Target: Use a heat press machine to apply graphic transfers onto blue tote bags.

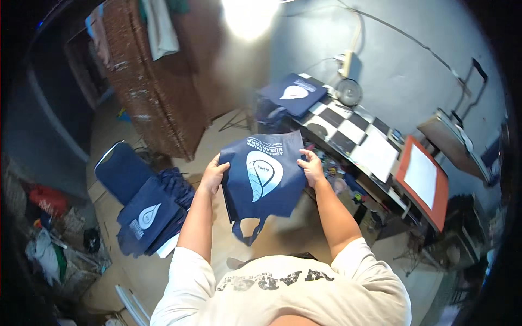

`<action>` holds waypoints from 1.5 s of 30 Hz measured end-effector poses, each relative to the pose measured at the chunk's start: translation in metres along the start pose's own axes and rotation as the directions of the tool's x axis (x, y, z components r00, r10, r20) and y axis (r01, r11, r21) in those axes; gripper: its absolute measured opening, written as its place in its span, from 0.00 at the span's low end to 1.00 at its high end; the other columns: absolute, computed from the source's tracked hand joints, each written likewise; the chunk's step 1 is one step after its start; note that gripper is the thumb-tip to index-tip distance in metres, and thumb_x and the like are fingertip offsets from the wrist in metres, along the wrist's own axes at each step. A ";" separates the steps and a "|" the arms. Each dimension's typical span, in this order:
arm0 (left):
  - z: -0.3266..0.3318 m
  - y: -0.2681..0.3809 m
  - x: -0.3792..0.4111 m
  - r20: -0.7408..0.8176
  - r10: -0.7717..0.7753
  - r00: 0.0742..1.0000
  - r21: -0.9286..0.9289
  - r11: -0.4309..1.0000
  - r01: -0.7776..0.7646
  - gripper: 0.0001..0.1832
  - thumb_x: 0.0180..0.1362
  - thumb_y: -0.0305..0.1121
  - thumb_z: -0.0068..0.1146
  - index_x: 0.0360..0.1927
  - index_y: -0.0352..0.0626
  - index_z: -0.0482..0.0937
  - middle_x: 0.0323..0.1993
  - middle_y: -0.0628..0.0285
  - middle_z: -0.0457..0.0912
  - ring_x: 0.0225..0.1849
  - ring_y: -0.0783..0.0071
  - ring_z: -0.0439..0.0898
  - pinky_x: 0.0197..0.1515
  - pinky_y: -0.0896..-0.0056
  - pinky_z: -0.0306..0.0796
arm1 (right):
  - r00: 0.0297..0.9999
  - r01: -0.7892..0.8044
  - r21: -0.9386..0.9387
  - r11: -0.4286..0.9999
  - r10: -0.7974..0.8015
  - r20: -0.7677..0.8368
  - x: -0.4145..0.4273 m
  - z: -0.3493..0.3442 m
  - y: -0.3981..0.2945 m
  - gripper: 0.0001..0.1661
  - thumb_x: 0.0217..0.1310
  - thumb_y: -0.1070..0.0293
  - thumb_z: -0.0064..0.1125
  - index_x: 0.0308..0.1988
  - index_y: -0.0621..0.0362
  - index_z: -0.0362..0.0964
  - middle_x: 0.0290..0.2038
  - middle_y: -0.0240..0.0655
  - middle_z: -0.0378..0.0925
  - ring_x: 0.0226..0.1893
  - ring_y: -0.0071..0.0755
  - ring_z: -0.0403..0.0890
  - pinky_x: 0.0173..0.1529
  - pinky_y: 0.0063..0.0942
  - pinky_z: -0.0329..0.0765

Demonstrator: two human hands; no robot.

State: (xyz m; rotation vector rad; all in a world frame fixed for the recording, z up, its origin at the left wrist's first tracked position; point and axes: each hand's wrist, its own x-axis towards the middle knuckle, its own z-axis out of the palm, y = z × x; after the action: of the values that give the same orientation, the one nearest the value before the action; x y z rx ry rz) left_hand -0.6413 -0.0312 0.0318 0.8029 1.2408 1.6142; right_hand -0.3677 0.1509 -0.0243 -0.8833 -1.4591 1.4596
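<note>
A navy blue fabric tote bag [236, 175] with a white leaf-shaped print and writing hangs between my hands, its handle loop towards my body. My left hand [214, 173] grips one side edge, the thumb on the front. At the opposite side, my right hand [312, 167] pinches the edge near a corner. To the left, similar navy bags lie in a pile [140, 220] beside a navy-backed chair [122, 171]. More printed navy bags [301, 100] are stacked on the far end of the checkered table [346, 126].
A heat press [452, 142], apparently, stands at the right, beside an orange-red board [438, 189] with a white sheet. A small fan [348, 91] and white paper [375, 153] are on the table. A brown cabinet [159, 93] stands ahead left; clutter [69, 232] lies far left.
</note>
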 end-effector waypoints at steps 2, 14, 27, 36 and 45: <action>0.042 -0.011 0.006 0.086 -0.023 0.996 -0.009 1.000 0.024 0.24 0.57 0.20 0.44 0.59 0.42 0.67 0.48 0.61 0.77 0.45 0.75 0.76 0.48 0.75 0.70 | 0.998 0.046 -0.076 0.996 -0.050 -0.047 -0.011 -0.047 -0.019 0.24 0.50 0.82 0.58 0.50 0.61 0.69 0.50 0.35 0.72 0.51 0.27 0.70 0.53 0.24 0.68; 0.293 -0.032 0.031 0.501 -0.241 0.831 0.021 0.963 0.267 0.27 0.60 0.19 0.38 0.64 0.47 0.61 0.51 0.58 0.75 0.46 0.69 0.77 0.48 0.69 0.73 | 0.927 0.049 -0.147 0.988 -0.099 -0.361 -0.135 -0.271 -0.105 0.34 0.47 0.86 0.55 0.58 0.67 0.62 0.51 0.39 0.72 0.46 0.25 0.74 0.50 0.22 0.72; 0.510 -0.080 0.075 0.844 -0.213 0.493 0.033 0.936 0.350 0.27 0.60 0.20 0.40 0.64 0.47 0.60 0.51 0.56 0.74 0.46 0.66 0.78 0.46 0.66 0.76 | 0.618 0.065 -0.241 0.968 -0.229 -0.752 -0.224 -0.402 -0.158 0.33 0.49 0.86 0.54 0.58 0.66 0.62 0.59 0.40 0.65 0.53 0.29 0.71 0.55 0.24 0.69; 0.607 -0.122 0.096 0.811 -0.337 0.477 0.132 0.902 0.412 0.22 0.63 0.22 0.35 0.60 0.49 0.63 0.47 0.54 0.76 0.45 0.62 0.78 0.46 0.63 0.74 | 0.478 0.010 0.206 0.979 0.176 -0.861 -0.242 -0.447 -0.141 0.40 0.49 0.79 0.61 0.61 0.67 0.54 0.57 0.47 0.66 0.54 0.39 0.71 0.57 0.32 0.68; 0.643 -0.186 0.142 0.763 -0.450 0.464 0.478 0.876 0.063 0.22 0.60 0.23 0.45 0.59 0.37 0.62 0.38 0.52 0.79 0.29 0.64 0.81 0.32 0.64 0.78 | 0.181 -0.478 -0.119 0.870 -0.035 -0.983 -0.251 -0.498 -0.110 0.35 0.44 0.81 0.63 0.56 0.59 0.65 0.54 0.49 0.69 0.52 0.42 0.73 0.53 0.31 0.70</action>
State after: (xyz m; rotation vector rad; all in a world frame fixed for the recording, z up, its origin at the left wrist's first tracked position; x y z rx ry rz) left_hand -0.0707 0.3469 0.0280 1.3704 0.8373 0.4865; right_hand 0.1954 0.1008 0.0305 -1.9239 -0.5545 0.3758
